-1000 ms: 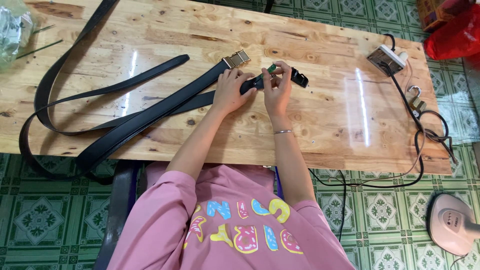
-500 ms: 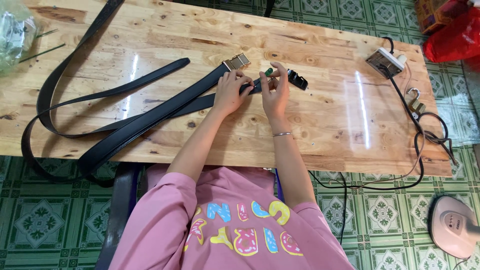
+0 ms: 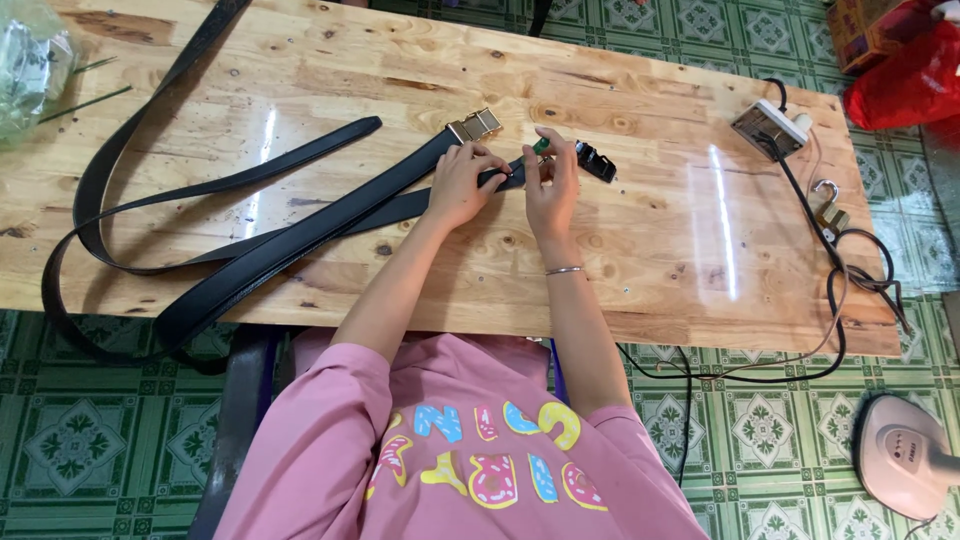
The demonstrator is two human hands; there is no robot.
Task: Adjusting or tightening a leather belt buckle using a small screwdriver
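Note:
My left hand (image 3: 462,184) presses down on the end of a black leather belt (image 3: 290,243) on the wooden table (image 3: 640,260). My right hand (image 3: 552,186) grips a small green-handled tool (image 3: 540,146) upright over the same belt end, right beside the left hand. A gold metal buckle (image 3: 474,126) lies just beyond my left hand, on a second black belt. A small black belt piece (image 3: 596,161) lies just right of my right hand. The belt's tip is hidden under my fingers.
More black belt straps (image 3: 120,170) loop across the table's left side and hang over its front edge. A white power strip (image 3: 766,127) with black cable (image 3: 850,260) and a brass padlock (image 3: 826,208) sit at the right. A clear plastic bag (image 3: 28,70) lies far left.
Both hands stay at the belt end; my right hand has shifted the green tool slightly. The view has drifted a little.

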